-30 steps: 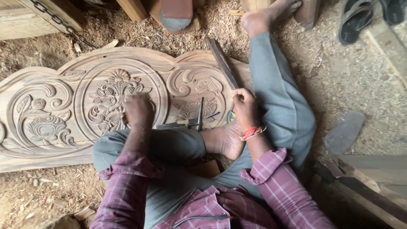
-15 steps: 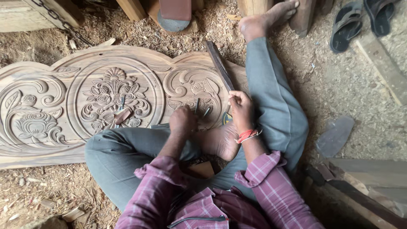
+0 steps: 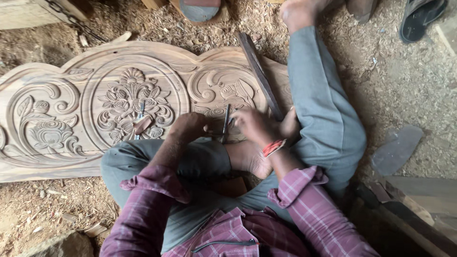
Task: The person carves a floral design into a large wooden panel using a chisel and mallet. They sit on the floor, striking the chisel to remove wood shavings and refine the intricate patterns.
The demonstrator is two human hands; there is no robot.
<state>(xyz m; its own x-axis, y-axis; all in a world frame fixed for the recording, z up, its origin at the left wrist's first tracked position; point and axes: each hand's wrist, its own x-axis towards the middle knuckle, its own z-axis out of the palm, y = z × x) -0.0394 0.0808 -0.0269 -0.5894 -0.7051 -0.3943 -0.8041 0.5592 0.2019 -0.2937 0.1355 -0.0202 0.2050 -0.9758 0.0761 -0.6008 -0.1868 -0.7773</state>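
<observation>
Left hand [image 3: 189, 127] moved beside right hand [image 3: 257, 124].

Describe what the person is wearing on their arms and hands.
Both arms wear a purple-pink plaid shirt, sleeves rolled up to about the elbow, forearms bare. The right hand has a red and white band at the wrist. The left hand is bare: no glove, ring or band visible.

Both hands, left [image 3: 189, 127] and right [image 3: 254, 124], around a chisel [image 3: 225, 123] on the carved wooden panel [image 3: 71, 95].
</observation>
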